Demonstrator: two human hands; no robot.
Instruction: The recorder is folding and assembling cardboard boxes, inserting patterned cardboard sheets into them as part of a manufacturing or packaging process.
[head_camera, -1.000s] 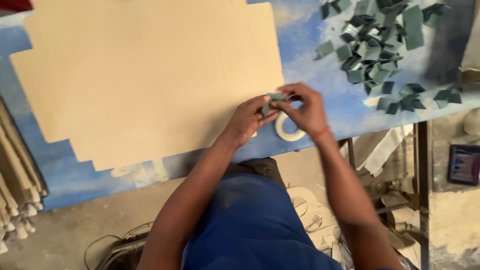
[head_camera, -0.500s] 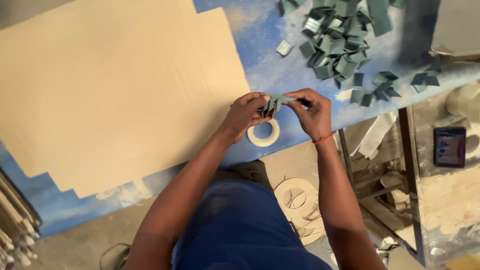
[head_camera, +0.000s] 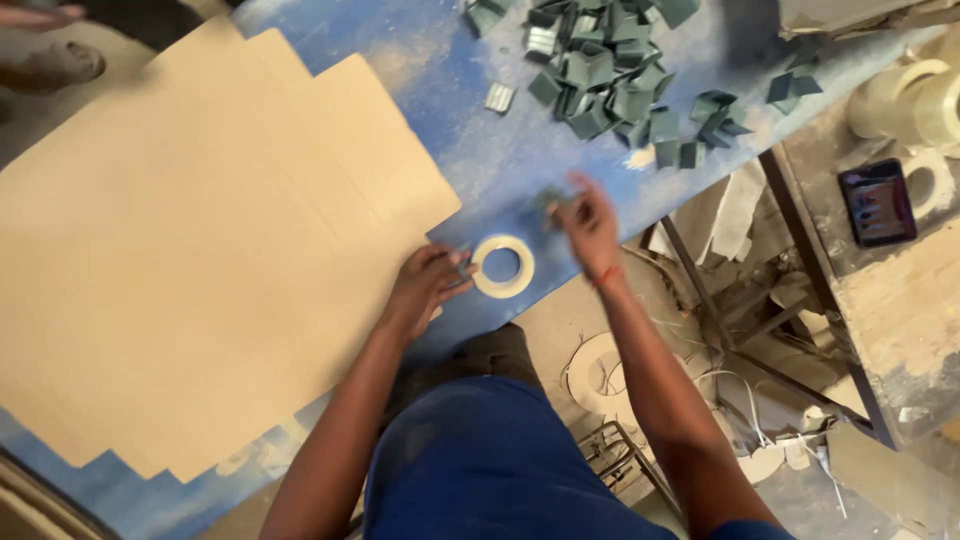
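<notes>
My left hand (head_camera: 425, 288) rests at the edge of a large tan cardboard sheet (head_camera: 200, 250), fingers curled right beside a white tape roll (head_camera: 503, 266) lying flat on the blue table (head_camera: 450, 90). Something small and greyish shows at its fingertips, too unclear to name. My right hand (head_camera: 588, 222) is raised and blurred just right of the roll, pinching a small green piece (head_camera: 548, 198). A heap of several similar green folded pieces (head_camera: 600, 70) lies further back on the table.
A dark phone (head_camera: 877, 200) and larger tape rolls (head_camera: 910, 100) sit on a dusty bench at right. Metal table legs, paper scraps and cut rings litter the floor below. Another person's foot (head_camera: 50, 62) shows at top left.
My hands, joined over a green piece above the tape roll, have parted. The right moved away to the right with the piece; the left dropped beside the roll. The view shifted.
</notes>
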